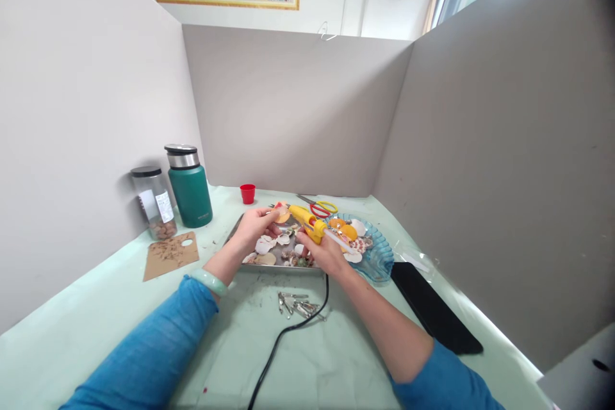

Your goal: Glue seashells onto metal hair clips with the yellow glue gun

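My right hand (324, 252) is closed around a yellow glue gun (309, 221) with a clear glue stick in its back end. The gun's nozzle points left, close to an orange seashell (282, 214) pinched in my left hand (257, 229). Something small and red shows on the shell's upper part. Both hands are over a metal tray (283, 269) of white shells (266, 244) and small snail shells. From the gun a black cord (283, 332) runs down towards me.
Right of the tray stands a blue scalloped dish (381, 257) of shells. Scissors (321, 208) and a red cup (247, 193) lie behind. At left are a green flask (189, 195), a jar (154, 204) and cardboard (166, 259). Metal clips (298, 305) lie in front; a black slab (435, 311) lies right.
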{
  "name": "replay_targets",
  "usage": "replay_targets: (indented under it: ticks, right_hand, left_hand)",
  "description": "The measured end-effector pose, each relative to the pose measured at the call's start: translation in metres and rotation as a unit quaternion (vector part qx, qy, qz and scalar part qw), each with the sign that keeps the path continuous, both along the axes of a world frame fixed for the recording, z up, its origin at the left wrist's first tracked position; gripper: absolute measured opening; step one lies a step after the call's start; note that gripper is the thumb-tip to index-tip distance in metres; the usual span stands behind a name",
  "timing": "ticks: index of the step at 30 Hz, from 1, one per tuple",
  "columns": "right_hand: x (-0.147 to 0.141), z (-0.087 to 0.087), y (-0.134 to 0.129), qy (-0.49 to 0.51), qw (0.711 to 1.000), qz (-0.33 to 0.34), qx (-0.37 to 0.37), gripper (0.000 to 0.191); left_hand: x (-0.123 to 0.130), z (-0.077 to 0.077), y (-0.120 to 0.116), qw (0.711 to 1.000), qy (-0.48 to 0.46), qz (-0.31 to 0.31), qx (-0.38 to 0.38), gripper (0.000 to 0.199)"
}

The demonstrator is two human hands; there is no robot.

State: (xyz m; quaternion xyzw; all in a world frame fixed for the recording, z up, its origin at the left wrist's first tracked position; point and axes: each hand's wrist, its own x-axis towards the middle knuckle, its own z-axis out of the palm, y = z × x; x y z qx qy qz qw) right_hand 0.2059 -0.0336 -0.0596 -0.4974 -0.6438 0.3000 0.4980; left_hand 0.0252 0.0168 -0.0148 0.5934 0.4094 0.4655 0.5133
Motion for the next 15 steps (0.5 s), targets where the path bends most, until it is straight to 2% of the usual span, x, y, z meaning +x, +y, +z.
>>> replay_targets:
  ticks: [7, 15]
  right_hand:
    - [-0.0014, 0.0014, -0.0020, 0.039, 0.999, 0.002, -0.008, 0.036]
    - [0.0015, -0.0028, 0.0023, 0.003, 1.000, 0.007, -0.007, 0.036]
  left_hand:
    - [0.0000, -0.0015, 0.0002, 1.000, -0.010, -0.019, -0.011, 0.038]
    - [-0.0021, -0.0029, 0.0038, 0.999, -0.029, -0.026, -0.004, 0.035]
